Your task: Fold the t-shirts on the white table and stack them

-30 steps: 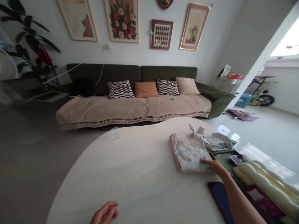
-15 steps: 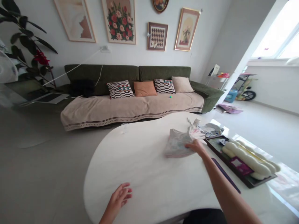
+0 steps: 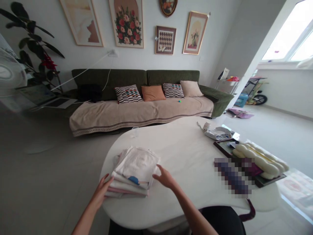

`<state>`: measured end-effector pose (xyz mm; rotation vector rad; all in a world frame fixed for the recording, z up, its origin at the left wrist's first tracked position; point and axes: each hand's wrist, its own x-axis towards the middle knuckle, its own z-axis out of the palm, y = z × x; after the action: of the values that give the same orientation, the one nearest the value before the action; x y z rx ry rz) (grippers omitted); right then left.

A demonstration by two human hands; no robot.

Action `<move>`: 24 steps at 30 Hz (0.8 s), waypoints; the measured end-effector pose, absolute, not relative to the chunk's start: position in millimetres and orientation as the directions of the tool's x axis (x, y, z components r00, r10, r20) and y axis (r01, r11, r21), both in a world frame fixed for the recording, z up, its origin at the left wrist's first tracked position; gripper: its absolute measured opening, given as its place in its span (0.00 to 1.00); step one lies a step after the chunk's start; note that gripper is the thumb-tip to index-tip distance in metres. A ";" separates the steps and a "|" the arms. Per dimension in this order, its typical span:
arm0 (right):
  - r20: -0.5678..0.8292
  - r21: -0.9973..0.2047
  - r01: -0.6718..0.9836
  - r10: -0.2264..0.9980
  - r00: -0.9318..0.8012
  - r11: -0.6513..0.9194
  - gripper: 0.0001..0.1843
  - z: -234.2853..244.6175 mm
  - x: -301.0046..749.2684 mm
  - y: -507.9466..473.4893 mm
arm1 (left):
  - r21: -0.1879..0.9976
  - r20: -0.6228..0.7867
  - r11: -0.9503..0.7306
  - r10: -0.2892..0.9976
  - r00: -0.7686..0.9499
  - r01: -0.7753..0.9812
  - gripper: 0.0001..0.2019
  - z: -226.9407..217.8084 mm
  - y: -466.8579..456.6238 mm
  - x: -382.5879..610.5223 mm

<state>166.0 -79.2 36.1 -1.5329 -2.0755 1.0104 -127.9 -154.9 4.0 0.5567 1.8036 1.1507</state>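
Observation:
A stack of folded clothes (image 3: 138, 163), mostly white with some pink layers, lies on the left part of the white table (image 3: 182, 147). A blue print shows on the top piece near its front edge. My left hand (image 3: 100, 191) rests against the stack's left side, fingers stretched out. On the other side, my right hand (image 3: 165, 177) is at the right edge with thumb and fingers apart. Neither hand is closed round the cloth.
At the table's right stands a dark tray (image 3: 221, 147) with a cream, puffy tissue-box-like thing (image 3: 259, 160). A crumpled plastic package (image 3: 218, 133) lies behind it. A pixelated dark purple object (image 3: 232, 178) is nearer me. A sofa (image 3: 141, 114) stands beyond the table.
The cloth bundle has come from the table's right-centre to its left, nearer me. My right hand has moved left from it and loosened; my left hand has moved to the stack's side.

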 end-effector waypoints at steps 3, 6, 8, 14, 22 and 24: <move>-0.116 -0.740 0.652 0.922 -0.369 0.168 0.33 11.2 119.2 -107.4 | 0.886 -0.429 0.464 0.807 -0.406 -0.014 0.36 -4.5 -166.0 -141.4; -0.092 -0.748 0.631 0.909 -0.406 0.206 0.34 3.6 92.3 -115.8 | 0.862 -0.354 0.480 0.800 -0.484 0.165 0.35 -10.4 -173.1 -157.1; -0.087 -0.751 0.617 0.891 -0.445 0.235 0.29 3.7 93.8 -106.7 | 0.810 -0.357 0.517 0.808 -0.468 0.276 0.34 -10.6 -176.0 -172.9; -0.045 -0.649 0.736 0.956 -0.289 0.192 0.18 10.2 122.6 -40.8 | 0.595 -0.131 0.333 0.938 -0.320 0.732 0.19 18.8 -150.3 -199.0; 0.000 -0.496 0.809 0.932 -0.363 0.315 0.14 40.4 95.9 -24.2 | 0.419 0.127 -0.333 0.943 0.309 0.845 0.25 69.1 -59.0 -85.7; 0.040 -0.464 0.783 0.893 -0.448 0.414 0.10 54.2 94.1 -40.5 | 0.357 0.084 -0.442 0.893 0.443 0.823 0.29 75.8 -48.5 -68.8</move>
<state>94.1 -40.5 54.2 -1.4597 -2.3919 0.5577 -68.8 -48.5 75.8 2.4331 1.4834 0.3804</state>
